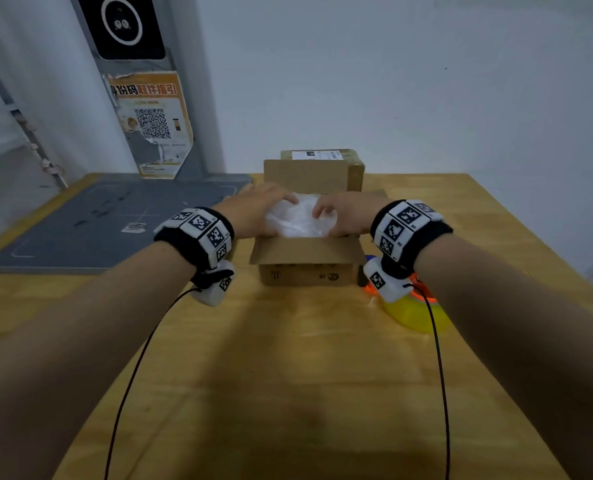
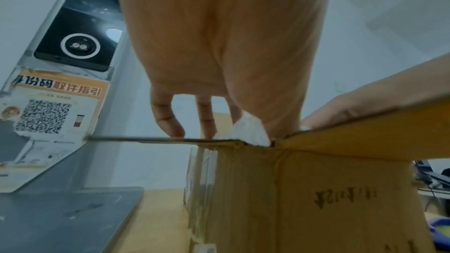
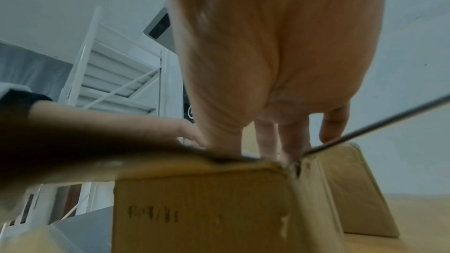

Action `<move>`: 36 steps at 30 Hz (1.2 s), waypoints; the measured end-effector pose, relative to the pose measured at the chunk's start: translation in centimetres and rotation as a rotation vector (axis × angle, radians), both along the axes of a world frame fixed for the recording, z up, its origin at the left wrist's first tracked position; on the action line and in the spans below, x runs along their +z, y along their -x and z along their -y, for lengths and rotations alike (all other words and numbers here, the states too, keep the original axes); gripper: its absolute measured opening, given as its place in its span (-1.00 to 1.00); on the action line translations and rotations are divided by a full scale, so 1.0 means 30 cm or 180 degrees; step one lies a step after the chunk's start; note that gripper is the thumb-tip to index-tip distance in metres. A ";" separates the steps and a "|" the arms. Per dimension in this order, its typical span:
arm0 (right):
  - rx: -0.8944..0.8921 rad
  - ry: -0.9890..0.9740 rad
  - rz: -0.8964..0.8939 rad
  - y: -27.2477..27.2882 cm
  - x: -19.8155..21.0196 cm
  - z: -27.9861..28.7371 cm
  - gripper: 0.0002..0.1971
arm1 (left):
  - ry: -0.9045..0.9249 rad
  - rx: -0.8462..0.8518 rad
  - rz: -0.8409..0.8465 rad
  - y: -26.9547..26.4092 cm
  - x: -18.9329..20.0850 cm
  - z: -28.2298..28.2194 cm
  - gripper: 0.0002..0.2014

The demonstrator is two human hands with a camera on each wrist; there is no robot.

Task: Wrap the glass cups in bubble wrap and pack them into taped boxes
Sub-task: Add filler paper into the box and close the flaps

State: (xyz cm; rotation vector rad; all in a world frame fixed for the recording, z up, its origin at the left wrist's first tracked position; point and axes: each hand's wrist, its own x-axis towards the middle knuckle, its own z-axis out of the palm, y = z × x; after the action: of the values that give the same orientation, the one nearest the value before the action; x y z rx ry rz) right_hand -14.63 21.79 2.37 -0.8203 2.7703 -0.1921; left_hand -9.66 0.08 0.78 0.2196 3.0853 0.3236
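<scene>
A bundle of white bubble wrap [image 1: 298, 220] sits in the open top of a small cardboard box [image 1: 305, 271] at the middle of the wooden table; the cup inside the wrap is hidden. My left hand [image 1: 260, 209] grips the bundle's left side with its fingers over the top. My right hand [image 1: 343, 213] grips the right side, fingers curled onto the wrap. In the left wrist view the left hand [image 2: 209, 118] reaches down past a raised flap, beside a corner of the wrap [image 2: 250, 132]. In the right wrist view the right hand [image 3: 287, 138] dips into the box [image 3: 194, 209].
A second, taped box [image 1: 326, 164] with a label stands right behind the open one. A yellow and orange tape dispenser [image 1: 416, 313] lies to the right of the box, under my right wrist. A grey platform [image 1: 90, 220] with a leaning kiosk post covers the table's left rear.
</scene>
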 end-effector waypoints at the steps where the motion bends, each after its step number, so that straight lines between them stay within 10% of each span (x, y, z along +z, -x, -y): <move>1: 0.0058 -0.0074 -0.0074 -0.005 0.002 -0.003 -0.56 | -0.0032 -0.0037 0.0064 0.007 0.006 0.002 -0.43; 15: 0.0341 -0.0700 0.0204 -0.004 -0.035 -0.064 -0.07 | 0.0519 -0.0001 0.0336 0.030 -0.058 0.055 -0.40; 29: 0.0572 -0.0676 -0.0191 0.031 -0.063 -0.016 -0.49 | 0.1472 0.0014 0.0653 0.066 -0.115 0.005 -0.17; 36: 0.0399 -0.0767 -0.0616 -0.029 -0.073 -0.026 -0.33 | 0.0537 -0.0057 0.0154 0.000 -0.092 0.022 -0.20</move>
State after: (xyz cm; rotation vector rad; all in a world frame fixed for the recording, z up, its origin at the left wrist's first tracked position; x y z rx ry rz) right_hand -13.75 22.58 0.16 -0.9889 2.8283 0.2522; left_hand -9.66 -0.59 -1.97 0.2300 3.0391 0.0662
